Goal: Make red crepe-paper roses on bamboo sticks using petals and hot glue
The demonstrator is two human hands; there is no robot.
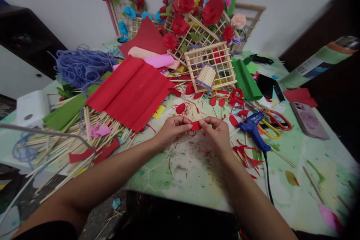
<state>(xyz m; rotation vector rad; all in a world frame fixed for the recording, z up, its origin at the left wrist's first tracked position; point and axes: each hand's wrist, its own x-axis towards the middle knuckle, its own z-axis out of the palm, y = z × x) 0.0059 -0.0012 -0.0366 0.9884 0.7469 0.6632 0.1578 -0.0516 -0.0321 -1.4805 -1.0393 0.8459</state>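
Note:
A small red paper petal (196,125) is stretched between my two hands above the table's front part. My left hand (174,129) pinches its left end, and my right hand (216,132) pinches the right end between thumb and forefinger. Just beyond my fingers lie more cut red petals (180,108), among thin red scraps. To the right of my right hand rests a blue hot glue gun (254,129), its nozzle pointing toward that hand. Scissors with red and yellow handles (271,129) lie partly behind the glue gun.
Red crepe paper (131,92) covers part of a heap of bamboo sticks (112,120) on the left. Blue yarn (81,65) lies behind. Stick lattices (212,65) with paper flowers (180,26) stand at the back. A phone (309,120) and a bottle (319,62) are on the right.

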